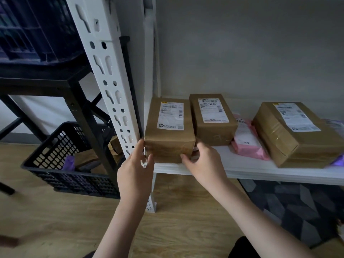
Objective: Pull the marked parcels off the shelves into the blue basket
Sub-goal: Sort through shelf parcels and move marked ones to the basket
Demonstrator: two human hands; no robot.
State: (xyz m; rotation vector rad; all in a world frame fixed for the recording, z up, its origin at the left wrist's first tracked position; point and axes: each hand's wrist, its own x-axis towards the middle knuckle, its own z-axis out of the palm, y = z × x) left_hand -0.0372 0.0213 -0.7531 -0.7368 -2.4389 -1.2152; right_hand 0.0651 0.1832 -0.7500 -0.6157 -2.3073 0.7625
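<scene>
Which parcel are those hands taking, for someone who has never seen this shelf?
Find the white shelf and go to its left end, beside the perforated white post. The brown box there is gripped at its front corners by the left hand and right hand. Unlike the other boxes, it sits at the shelf's front edge.

The scene is dim and a little grey. The far wall [242,49] is darker toward the corners of the picture. Soft light is seen on the white shelf [260,170] and on the white labels, which are too blurred to be read. Dark shade is found at the far left, around the basket [61,162]. Straight lines are bent near the edges, as on the white post [109,84]. The far right edge is smeared.
</scene>
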